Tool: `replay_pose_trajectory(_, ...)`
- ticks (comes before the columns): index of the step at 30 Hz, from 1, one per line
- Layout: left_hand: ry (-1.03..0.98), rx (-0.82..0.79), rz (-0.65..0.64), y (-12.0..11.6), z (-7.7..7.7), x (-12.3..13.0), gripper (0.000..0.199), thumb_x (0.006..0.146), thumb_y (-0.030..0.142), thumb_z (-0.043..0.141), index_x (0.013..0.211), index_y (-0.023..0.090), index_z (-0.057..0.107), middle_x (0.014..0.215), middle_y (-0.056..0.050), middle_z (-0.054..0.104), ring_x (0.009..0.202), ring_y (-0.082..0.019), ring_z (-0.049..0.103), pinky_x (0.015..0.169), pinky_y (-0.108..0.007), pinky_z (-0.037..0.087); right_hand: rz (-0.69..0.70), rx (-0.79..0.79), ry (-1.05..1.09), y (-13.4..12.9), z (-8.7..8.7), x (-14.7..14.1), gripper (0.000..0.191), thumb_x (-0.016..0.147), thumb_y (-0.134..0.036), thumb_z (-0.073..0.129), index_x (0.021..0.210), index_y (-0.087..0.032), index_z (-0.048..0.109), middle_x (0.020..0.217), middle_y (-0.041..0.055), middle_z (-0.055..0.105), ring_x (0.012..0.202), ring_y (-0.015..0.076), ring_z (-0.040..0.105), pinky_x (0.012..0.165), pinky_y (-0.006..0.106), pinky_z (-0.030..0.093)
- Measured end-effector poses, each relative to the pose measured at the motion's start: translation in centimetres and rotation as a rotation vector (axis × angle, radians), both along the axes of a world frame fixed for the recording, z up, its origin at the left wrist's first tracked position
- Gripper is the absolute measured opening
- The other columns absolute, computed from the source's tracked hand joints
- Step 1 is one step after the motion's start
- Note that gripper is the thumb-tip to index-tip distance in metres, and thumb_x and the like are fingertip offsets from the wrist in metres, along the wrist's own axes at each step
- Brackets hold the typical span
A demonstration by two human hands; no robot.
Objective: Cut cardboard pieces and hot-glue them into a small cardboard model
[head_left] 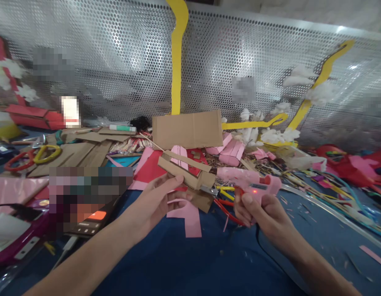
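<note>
Two hands up, both loaded. Left hand (166, 193) grasping a folded cardboard piece (192, 179) near mid-frame, thumb on its near side. Right hand (258, 207) clenched around a pink glue gun (246, 176) at 3 o'clock from that piece, light lit, front end aimed at it. Also off the piece: scissors (210, 190) at 4, pink cutout (193, 220) at 6 on blue table (178, 267), cardboard panel (187, 129) at 12.

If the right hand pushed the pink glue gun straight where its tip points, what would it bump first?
Probably the cardboard piece in the left hand, just past the tip of the glue gun, but depth is hard to judge.
</note>
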State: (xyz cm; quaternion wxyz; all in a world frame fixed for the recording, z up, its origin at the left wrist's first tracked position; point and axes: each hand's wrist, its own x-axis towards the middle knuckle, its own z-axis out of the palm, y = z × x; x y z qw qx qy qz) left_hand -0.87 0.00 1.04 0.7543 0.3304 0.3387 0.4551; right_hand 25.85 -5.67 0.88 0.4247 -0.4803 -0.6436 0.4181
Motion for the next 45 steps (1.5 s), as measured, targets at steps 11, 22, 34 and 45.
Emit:
replay_pose_trajectory(11, -0.012, -0.039, 0.012, 0.04, -0.02, 0.03, 0.022, 0.082, 0.032, 0.085, 0.094, 0.018, 0.074, 0.087, -0.008, 0.077, 0.076, -0.021, 0.074, 0.074, -0.033, 0.054, 0.002, 0.026, 0.033, 0.1, 0.7, -0.61, 0.06, 0.102, -0.065, 0.05, 0.061, -0.021, 0.047, 0.056, -0.0032, 0.044, 0.052, 0.0121, 0.04, 0.054, 0.031, 0.029)
replay_pose_trajectory(22, 0.002, -0.151, -0.073, 0.33, -0.66, -0.06, 0.02, 0.085, 0.034, 0.08, 0.084, 0.014, 0.078, 0.083, -0.007, 0.079, 0.079, -0.02, 0.074, 0.076, -0.031, 0.056, 0.023, 0.025, 0.047, 0.03, 0.56, -0.68, 0.059, 0.103, -0.063, 0.049, 0.062, -0.021, 0.048, 0.056, -0.0034, 0.044, 0.053, 0.012, 0.038, 0.055, 0.031, 0.029)
replay_pose_trajectory(34, 0.009, -0.145, -0.092, 0.38, -0.74, 0.01, 0.023, 0.089, 0.037, 0.077, 0.082, 0.016, 0.077, 0.085, -0.007, 0.079, 0.078, -0.02, 0.074, 0.076, -0.031, 0.056, 0.014, 0.029, 0.046, -0.09, 0.35, -0.6, 0.056, 0.103, -0.062, 0.048, 0.064, -0.022, 0.046, 0.056, -0.0026, 0.047, 0.053, 0.0131, 0.04, 0.055, 0.031, 0.03)
replay_pose_trajectory(45, -0.048, -0.212, -0.116, 0.52, -0.77, -0.12, 0.024, 0.095, 0.036, 0.07, 0.088, 0.015, 0.079, 0.085, -0.007, 0.078, 0.078, -0.018, 0.074, 0.073, -0.029, 0.059, 0.007, 0.024, 0.06, -0.01, 0.26, -0.68, 0.056, 0.102, -0.063, 0.051, 0.065, -0.022, 0.047, 0.056, -0.0037, 0.046, 0.052, 0.0116, 0.039, 0.053, 0.029, 0.03)
